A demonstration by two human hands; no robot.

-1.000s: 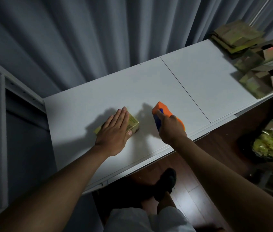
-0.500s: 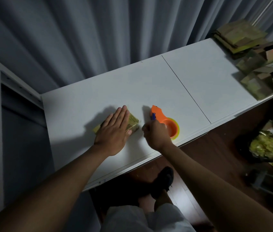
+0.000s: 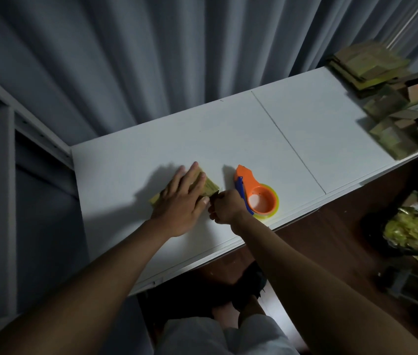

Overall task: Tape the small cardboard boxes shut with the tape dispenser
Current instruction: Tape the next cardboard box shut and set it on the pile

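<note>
A small yellowish cardboard box [image 3: 209, 186] lies on the white table [image 3: 228, 139]. My left hand [image 3: 181, 198] rests flat on top of it, fingers straight, and covers most of the lid. My right hand [image 3: 224, 206] is at the box's near right corner with its fingers curled, pinching at that corner. Any tape there is too dark to make out. The orange tape dispenser [image 3: 256, 194], with a blue blade guard and a yellowish roll, lies flat on the table just right of my right hand, and neither hand holds it.
A pile of flattened and open cardboard boxes [image 3: 395, 98] fills the table's far right end. Grey curtains hang behind the table. The table's front edge runs just below my wrists. A bag of yellow material [image 3: 407, 229] sits on the floor at right.
My right hand laid the dispenser down on the table, let it go and moved left to the box's corner. My left hand stayed flat on the box.
</note>
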